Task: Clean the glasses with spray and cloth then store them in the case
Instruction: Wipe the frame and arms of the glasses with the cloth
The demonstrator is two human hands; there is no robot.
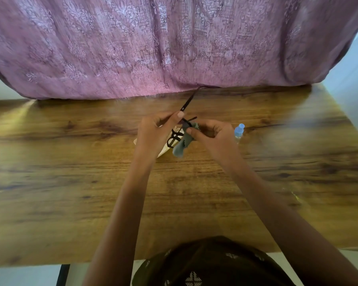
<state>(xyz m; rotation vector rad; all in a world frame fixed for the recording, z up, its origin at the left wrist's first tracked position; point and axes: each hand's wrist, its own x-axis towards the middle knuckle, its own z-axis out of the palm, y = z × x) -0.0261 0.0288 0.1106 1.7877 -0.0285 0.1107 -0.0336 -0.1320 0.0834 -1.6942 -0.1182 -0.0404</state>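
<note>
Black-framed glasses are held above the wooden table, one temple arm pointing up and away toward the curtain. My left hand grips the frame near its hinge. My right hand pinches a grey-blue cloth against one lens, and the cloth's loose end hangs down. A cream-coloured case lies on the table under my hands, mostly hidden by them. A small spray bottle with a light blue cap stands just right of my right hand.
The wooden table stretches wide to both sides. A pink patterned curtain hangs along its far edge. The table's right edge meets a pale floor.
</note>
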